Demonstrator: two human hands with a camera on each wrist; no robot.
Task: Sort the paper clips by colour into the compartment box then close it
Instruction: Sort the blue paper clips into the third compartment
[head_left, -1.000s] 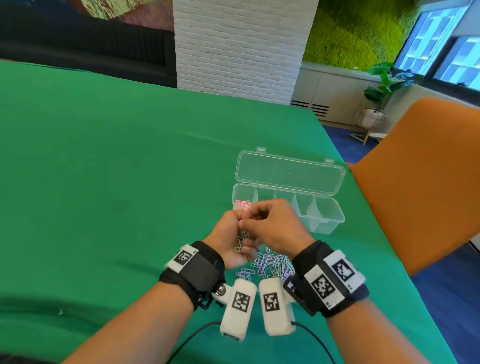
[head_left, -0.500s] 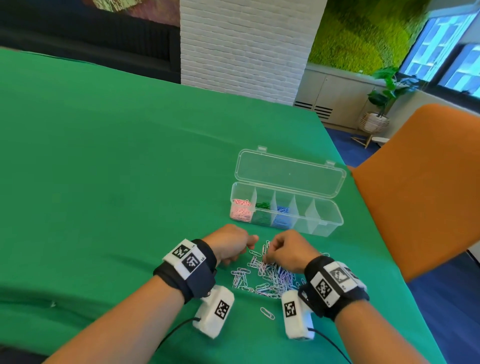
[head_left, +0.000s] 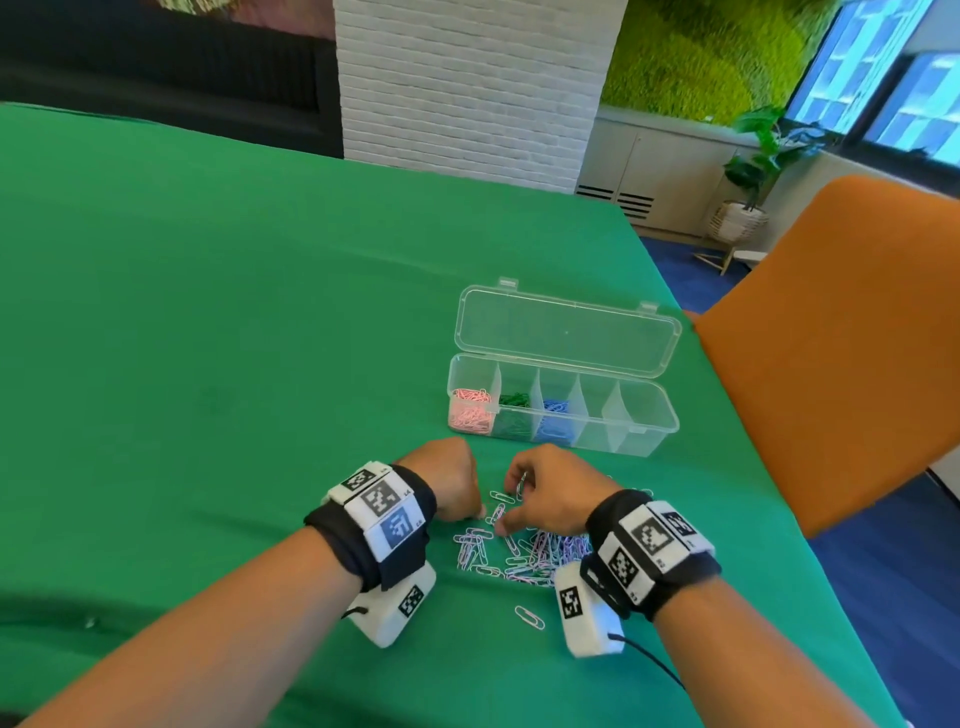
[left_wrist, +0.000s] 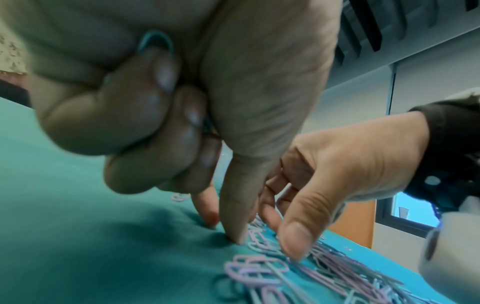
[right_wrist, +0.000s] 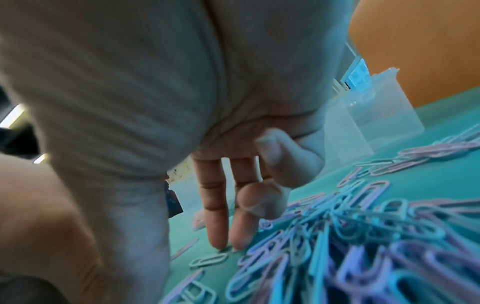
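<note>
Moved: both hands dropped from box height onto the pile (head_left: 524, 551).
Left hand (head_left: 449, 486): fisted around gathered clips.
Right hand (head_left: 550, 491): fingers loosely apart on pile, nearer; compartment box (head_left: 644, 410) beyond.

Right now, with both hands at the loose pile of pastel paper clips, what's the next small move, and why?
Probably pinch one single-colour clip with the right hand, whose fingertips touch the loose pile of pastel paper clips. The open clear plastic compartment box shows pink, green and blue filled, its two right-hand compartments empty.
</note>
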